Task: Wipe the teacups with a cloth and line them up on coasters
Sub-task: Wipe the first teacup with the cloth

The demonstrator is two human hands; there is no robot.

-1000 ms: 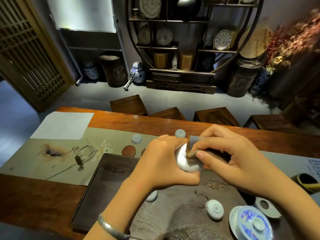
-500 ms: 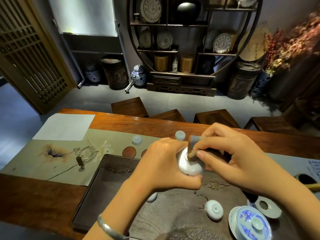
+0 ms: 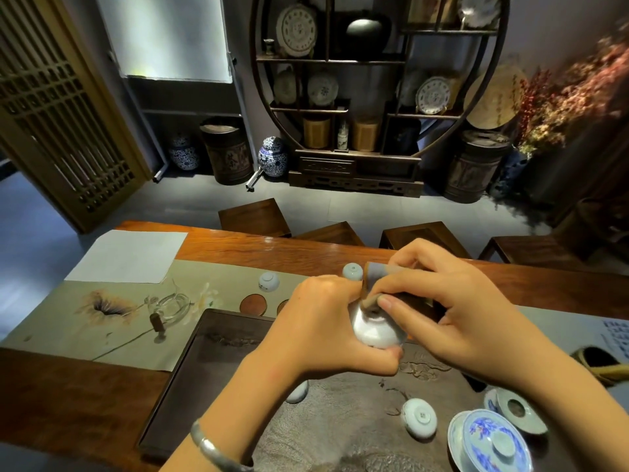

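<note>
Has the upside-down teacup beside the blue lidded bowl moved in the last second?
No. The upside-down teacup sits in the same spot, just left of the lidded bowl on the tray.

Left hand (image 3: 326, 321) grips a white teacup (image 3: 374, 330) above the dark tea tray (image 3: 190, 379). Right hand (image 3: 452, 311) presses a folded cloth (image 3: 372, 284) at its rim, apparently inside. Two teacups (image 3: 269, 281) stand on the worktop (image 3: 238, 238) behind.

A sheet of white paper (image 3: 127, 255) lies at the far left of the long wooden table (image 3: 68, 396), a clear glass pitcher (image 3: 172, 306) rests on the painted green runner (image 3: 85, 321), and a blue-and-white lidded gaiwan (image 3: 492, 444) sits on the dark carved tea tray (image 3: 211, 379).
</note>
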